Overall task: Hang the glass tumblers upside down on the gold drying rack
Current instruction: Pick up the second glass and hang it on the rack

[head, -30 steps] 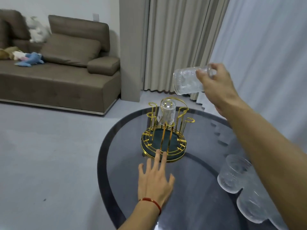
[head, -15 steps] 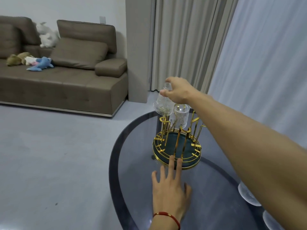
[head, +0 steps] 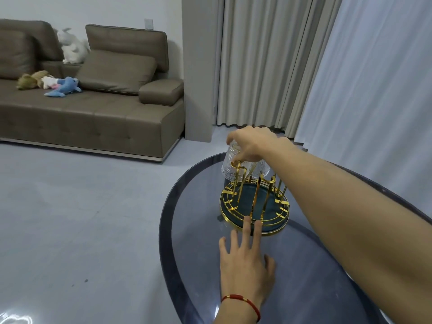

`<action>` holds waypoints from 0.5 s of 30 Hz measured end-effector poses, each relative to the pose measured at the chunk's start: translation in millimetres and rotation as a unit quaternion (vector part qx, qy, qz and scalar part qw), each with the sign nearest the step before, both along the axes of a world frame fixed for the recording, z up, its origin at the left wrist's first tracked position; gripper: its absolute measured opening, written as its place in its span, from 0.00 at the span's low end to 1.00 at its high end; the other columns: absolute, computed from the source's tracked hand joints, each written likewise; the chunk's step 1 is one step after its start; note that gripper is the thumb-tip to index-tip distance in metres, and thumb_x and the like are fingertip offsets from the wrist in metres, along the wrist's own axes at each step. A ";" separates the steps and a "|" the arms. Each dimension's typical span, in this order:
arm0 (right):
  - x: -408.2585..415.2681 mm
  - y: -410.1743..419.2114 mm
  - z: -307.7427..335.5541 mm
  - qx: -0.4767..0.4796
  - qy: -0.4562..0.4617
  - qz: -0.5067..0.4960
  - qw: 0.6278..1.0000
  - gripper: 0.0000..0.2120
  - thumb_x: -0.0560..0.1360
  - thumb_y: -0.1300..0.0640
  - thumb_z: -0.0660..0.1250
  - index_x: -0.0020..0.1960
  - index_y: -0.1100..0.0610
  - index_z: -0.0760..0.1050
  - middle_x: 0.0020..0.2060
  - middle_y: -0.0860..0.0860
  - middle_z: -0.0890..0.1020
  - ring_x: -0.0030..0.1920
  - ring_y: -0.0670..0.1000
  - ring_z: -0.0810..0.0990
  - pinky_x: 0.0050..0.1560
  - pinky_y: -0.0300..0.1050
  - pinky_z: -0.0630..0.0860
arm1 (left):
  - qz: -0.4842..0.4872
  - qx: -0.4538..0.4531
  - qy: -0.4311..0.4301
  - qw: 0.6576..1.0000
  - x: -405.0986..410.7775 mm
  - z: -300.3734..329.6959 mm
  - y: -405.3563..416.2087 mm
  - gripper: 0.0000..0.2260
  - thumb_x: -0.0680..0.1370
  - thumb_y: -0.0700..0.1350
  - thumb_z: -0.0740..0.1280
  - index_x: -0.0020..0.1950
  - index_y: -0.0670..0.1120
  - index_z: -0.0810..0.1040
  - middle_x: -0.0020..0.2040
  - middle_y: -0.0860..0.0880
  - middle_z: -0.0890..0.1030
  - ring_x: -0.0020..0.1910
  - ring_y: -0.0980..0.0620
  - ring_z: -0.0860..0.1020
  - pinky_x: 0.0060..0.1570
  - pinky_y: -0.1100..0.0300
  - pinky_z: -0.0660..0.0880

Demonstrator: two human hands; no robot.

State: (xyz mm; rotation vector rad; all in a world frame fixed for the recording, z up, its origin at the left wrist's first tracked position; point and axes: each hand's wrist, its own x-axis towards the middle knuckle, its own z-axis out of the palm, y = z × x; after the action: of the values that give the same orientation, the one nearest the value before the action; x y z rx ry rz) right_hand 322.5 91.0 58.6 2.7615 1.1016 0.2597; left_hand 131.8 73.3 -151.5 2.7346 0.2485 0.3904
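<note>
The gold drying rack with a dark teal base stands on the round smoked-glass table. My right hand grips the base of a ribbed glass tumbler, held upside down over a gold prong on the rack's far left side. A second tumbler hangs inverted just behind it, mostly hidden by my hand and wrist. My left hand lies flat on the table with fingers spread, two fingertips touching the rack's front rim.
A brown sofa with plush toys stands across the grey floor at the left. Beige curtains and a sheer white drape hang behind the table. My right forearm crosses the table's right half.
My right hand swung the tumbler from sideways in the air to upside down, then lowered it onto the rack's left prong. The view shifted so the rack sits further right. My left hand stayed.
</note>
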 end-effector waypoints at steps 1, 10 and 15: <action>-0.3 1.0 -0.6 -0.009 -0.009 0.003 1.000 0.32 0.74 0.41 0.75 0.74 0.46 0.70 0.65 0.54 0.80 0.60 0.60 0.81 0.46 0.53 0.77 | 0.001 0.002 0.000 1.000 0.0 -0.1 0.2 0.33 0.80 0.59 0.54 0.81 0.58 0.42 0.83 0.51 0.44 0.79 0.41 0.53 0.75 0.36 0.48; -15.1 -14.3 7.1 -0.040 -0.026 0.022 0.999 0.36 0.77 0.39 0.71 0.80 0.45 0.63 0.73 0.54 0.76 0.70 0.60 0.76 0.62 0.61 0.76 | 0.009 0.001 -0.012 1.000 -6.0 0.8 -3.5 0.32 0.77 0.57 0.56 0.81 0.55 0.51 0.83 0.51 0.52 0.76 0.43 0.60 0.73 0.37 0.57; -55.5 -52.8 7.7 0.115 -0.055 0.017 0.992 0.26 0.81 0.48 0.65 0.78 0.52 0.67 0.73 0.53 0.75 0.73 0.56 0.70 0.73 0.59 0.66 | 0.011 0.011 -0.029 0.999 -7.6 3.2 -4.0 0.32 0.76 0.56 0.58 0.80 0.53 0.55 0.82 0.48 0.58 0.72 0.43 0.65 0.68 0.38 0.63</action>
State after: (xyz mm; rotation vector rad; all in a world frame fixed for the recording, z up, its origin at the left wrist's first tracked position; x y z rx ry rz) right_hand 267.0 38.1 66.3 2.8853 1.1577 0.5690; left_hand 124.2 69.3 -148.3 2.7384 0.2602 0.4806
